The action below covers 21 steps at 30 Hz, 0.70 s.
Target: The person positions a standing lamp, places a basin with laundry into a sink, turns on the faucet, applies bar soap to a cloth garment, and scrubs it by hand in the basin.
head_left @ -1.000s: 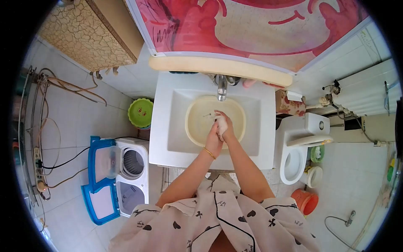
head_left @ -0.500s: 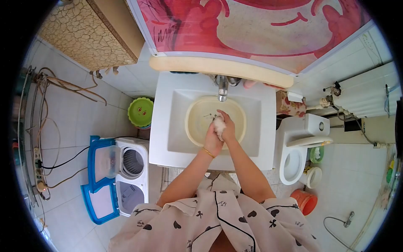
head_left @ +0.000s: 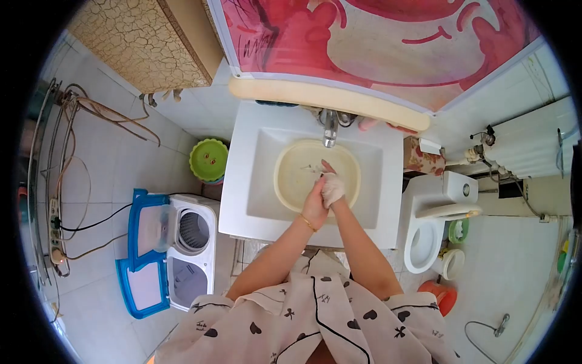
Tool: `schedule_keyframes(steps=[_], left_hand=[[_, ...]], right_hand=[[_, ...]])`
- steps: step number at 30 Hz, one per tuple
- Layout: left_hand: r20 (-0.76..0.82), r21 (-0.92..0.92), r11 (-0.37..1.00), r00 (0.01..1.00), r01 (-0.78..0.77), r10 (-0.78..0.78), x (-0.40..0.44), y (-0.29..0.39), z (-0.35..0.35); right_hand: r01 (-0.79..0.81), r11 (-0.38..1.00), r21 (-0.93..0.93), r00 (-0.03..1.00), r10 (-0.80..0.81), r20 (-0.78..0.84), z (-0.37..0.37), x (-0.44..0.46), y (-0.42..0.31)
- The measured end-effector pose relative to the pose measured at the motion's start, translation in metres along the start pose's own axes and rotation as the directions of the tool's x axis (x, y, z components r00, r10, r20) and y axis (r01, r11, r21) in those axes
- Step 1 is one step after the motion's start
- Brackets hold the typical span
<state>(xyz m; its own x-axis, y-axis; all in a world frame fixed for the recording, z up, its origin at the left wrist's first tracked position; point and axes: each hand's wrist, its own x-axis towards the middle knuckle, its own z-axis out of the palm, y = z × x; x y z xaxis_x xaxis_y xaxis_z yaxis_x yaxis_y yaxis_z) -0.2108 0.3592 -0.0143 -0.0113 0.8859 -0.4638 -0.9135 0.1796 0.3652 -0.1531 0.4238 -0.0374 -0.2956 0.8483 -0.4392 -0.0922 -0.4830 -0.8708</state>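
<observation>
Tap (head_left: 330, 127) is jutting at basin's (head_left: 277, 178) far edge, leftward room lying open; left hand (head_left: 315, 202) fingers are clasping a whitish wad (head_left: 333, 189), right hand's (head_left: 328, 167) unclear.

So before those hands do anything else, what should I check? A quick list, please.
1. White soft-looking item in hand: ok, at the right hand, the left hand close against it.
2. Hands over the basin: ok.
3. Basin inside the sink: ok.
4. Hands apart from the faucet: ok, a gap shows.
5. Left wrist bare: not ok, a bracelet is on it.
6. Water depth: cannot tell.
</observation>
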Motion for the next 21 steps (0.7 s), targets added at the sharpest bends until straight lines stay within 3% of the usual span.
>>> schedule_keyframes(steps=[1, 3, 5, 6, 11, 12, 13, 14, 16, 21], left_hand=[[-0.019, -0.064, 0.997, 0.998, 0.052, -0.053, -0.009, 0.011, 0.006], [0.267, -0.185, 0.975, 0.961, 0.122, -0.07, 0.014, 0.013, -0.039], [0.503, -0.352, 0.905, 0.864, 0.24, -0.033, 0.015, 0.025, -0.06], [0.449, -0.353, 0.914, 0.893, 0.202, -0.024, 0.014, 0.026, -0.057], [0.155, -0.334, 0.942, 0.987, 0.02, 0.034, 0.006, 0.013, -0.036], [0.089, -0.22, 0.975, 0.996, 0.014, 0.006, 0.002, 0.01, -0.03], [0.02, -0.101, 0.995, 1.0, 0.016, -0.014, -0.002, 0.007, -0.024], [-0.05, 0.019, 0.999, 0.998, 0.029, -0.028, -0.006, 0.005, -0.019], [-0.018, -0.082, 0.995, 0.998, 0.052, -0.054, -0.006, 0.007, -0.022], [-0.02, -0.258, 0.966, 1.0, 0.013, -0.019, -0.016, 0.051, -0.017]], right_hand=[[0.202, 0.971, -0.125, 0.979, -0.196, 0.057, 0.006, -0.013, 0.005], [0.387, 0.739, -0.551, 0.901, -0.431, 0.054, 0.025, -0.047, 0.009], [0.446, 0.485, -0.752, 0.851, -0.49, 0.188, 0.053, -0.084, -0.001], [0.464, 0.333, -0.821, 0.822, -0.507, 0.259, 0.059, -0.091, -0.004], [0.452, 0.446, -0.772, 0.83, -0.528, 0.181, 0.05, -0.071, -0.012], [0.443, 0.471, -0.763, 0.83, -0.538, 0.15, 0.043, -0.059, -0.016], [0.341, 0.633, -0.695, 0.909, -0.411, 0.071, 0.038, -0.05, -0.026], [0.324, 0.679, -0.658, 0.924, -0.378, 0.065, 0.035, -0.046, -0.023], [0.289, 0.763, -0.578, 0.947, -0.315, 0.057, 0.032, -0.041, -0.019], [0.39, 0.59, -0.707, 0.912, -0.353, 0.209, 0.057, -0.099, 0.003]])
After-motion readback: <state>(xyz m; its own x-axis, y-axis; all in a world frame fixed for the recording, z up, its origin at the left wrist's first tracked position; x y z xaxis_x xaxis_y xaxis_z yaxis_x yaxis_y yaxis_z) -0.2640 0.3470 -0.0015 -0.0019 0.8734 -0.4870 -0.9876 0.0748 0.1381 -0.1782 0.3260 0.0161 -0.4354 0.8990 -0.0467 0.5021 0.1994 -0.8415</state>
